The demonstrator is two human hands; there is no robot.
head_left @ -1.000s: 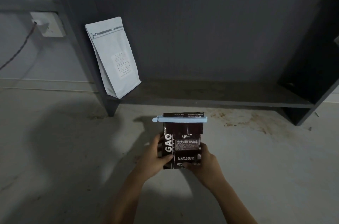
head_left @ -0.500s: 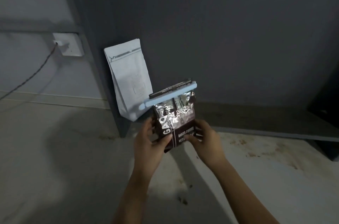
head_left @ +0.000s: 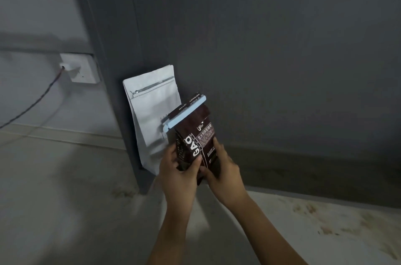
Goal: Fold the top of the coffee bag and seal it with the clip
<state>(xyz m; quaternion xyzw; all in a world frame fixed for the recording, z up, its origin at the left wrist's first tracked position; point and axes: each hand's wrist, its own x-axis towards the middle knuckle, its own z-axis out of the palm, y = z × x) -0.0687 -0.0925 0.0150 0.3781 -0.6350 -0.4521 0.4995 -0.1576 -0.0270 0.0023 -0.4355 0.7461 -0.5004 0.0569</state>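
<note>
A dark brown coffee bag (head_left: 198, 132) with white lettering is held in the air, tilted to the right. A light blue clip (head_left: 184, 115) is clamped across its folded top. My left hand (head_left: 180, 169) grips the bag's lower left side, thumb on the front. My right hand (head_left: 221, 167) holds the lower right side and hides part of the print. The bag is raised in front of the dark shelf unit, just right of a white pouch.
A white zip pouch (head_left: 152, 110) leans on the dark shelf unit's left side panel (head_left: 121, 69). The low shelf board (head_left: 314, 162) runs to the right. A wall socket (head_left: 79, 69) with a cable sits at the left. The floor (head_left: 325, 221) is stained at the right.
Both hands have lifted the clipped bag off the floor and carried it up and toward the shelf beside the white pouch. The bag has tilted more.
</note>
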